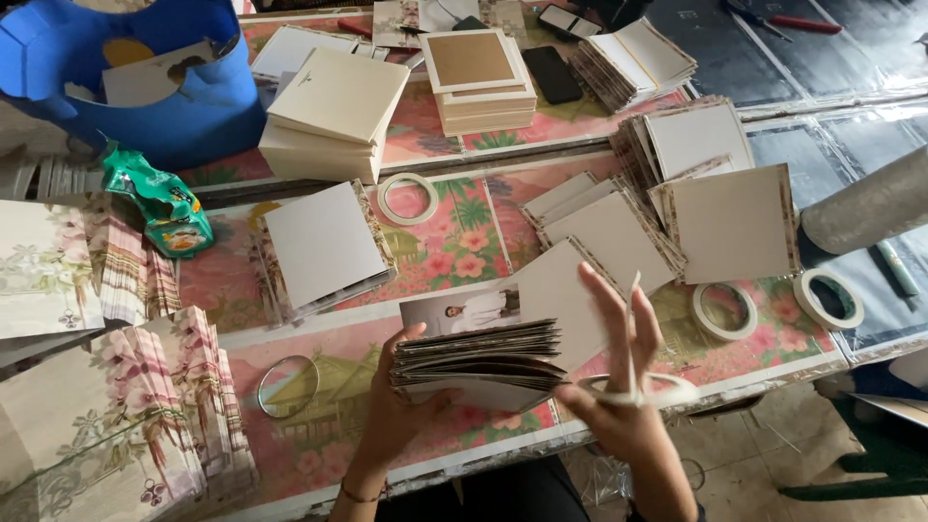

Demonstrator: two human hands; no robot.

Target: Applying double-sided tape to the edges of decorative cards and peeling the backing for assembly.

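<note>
A: Where is the stack of cards [480, 362]?

B: Low in the middle, held over the near edge of the table [454, 261]. The left hand [394, 411] grips it from the left and below, thumb up along the stack's side, fingers curled under it.

A: And the right hand [619, 396]?

B: Just right of the stack, touching its right end. Its fingers are raised and loosely spread, and a roll of tape [646, 390] hangs around them, with a thin white strip [633, 324] standing up between the fingers.

A: What lies on the table?

B: A flowered cloth covers it. A photo print [464, 311] lies just behind the stack, and loose white cards [327, 242] and heaps of them sit further back. More tape rings [725, 311] lie to the right, a metal ring [288, 385] to the left, near a green packet [164, 205]. A blue bag [145, 87] stands at the far left corner, and a black phone [552, 74] lies at the back.

A: And the room?

B: Little shows: some floor beneath the table's right end.
</note>
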